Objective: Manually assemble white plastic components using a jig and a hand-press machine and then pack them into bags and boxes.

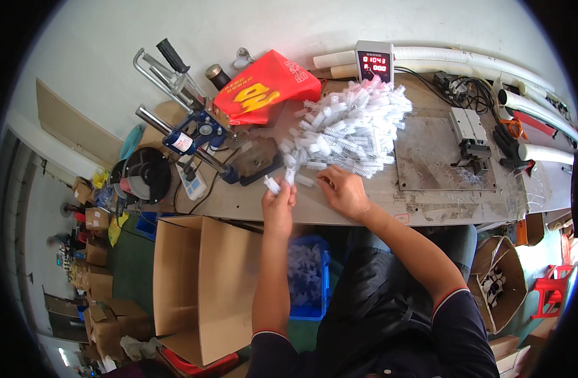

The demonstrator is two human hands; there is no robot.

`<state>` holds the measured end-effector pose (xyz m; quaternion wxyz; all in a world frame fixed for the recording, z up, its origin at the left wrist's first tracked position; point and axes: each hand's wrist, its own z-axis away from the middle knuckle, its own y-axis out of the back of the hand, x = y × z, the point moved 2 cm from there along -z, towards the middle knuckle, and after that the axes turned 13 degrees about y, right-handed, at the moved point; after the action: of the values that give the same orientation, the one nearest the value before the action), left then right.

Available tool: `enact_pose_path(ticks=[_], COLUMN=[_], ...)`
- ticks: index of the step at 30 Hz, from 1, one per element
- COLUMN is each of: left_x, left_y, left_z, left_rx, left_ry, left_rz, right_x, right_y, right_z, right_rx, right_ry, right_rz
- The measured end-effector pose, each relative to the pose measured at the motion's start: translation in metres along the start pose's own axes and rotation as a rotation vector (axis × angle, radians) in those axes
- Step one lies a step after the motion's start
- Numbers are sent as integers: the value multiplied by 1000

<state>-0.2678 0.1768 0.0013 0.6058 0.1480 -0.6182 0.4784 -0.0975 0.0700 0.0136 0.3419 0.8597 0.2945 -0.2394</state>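
My left hand is closed around a few small white translucent plastic pieces, which stick out above the thumb and fingers. It hovers at the table's front edge. My right hand rests just right of it with fingers curled together; whatever is between the fingertips is too small or hidden to name. A big heap of similar white ribbed plastic pieces lies on the table beyond both hands. One loose plastic piece sits between my hands.
Left of the heap stands a blue lever press beside a red bag. Behind the heap is a counter with a red display. A metal fixture is at the right. Below are a cardboard box and a blue bin of white pieces.
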Motion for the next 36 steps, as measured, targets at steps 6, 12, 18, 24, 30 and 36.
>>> enact_pose_path(ticks=[6, 12, 18, 24, 30, 36], left_x=[-2, -7, -10, -14, -19, -17], left_y=[-27, -41, -47, -45, -42, -44], left_z=[7, 7, 9, 14, 17, 11], left_rx=[178, 93, 126, 210, 281, 311], left_ry=[-147, -345, -414, -435, -404, -312], left_rz=[-534, -783, -937, -1019, -1102, -1126], right_x=[18, 9, 21, 16, 13, 23], right_y=[2, 14, 9, 2, 2, -11], right_z=[10, 4, 8, 7, 6, 8], right_rx=[47, -13, -13, 7, -24, 41], right_ry=[-256, -461, -428, -406, -409, -161], right_rz=[-517, -816, -784, -453, -338, -62])
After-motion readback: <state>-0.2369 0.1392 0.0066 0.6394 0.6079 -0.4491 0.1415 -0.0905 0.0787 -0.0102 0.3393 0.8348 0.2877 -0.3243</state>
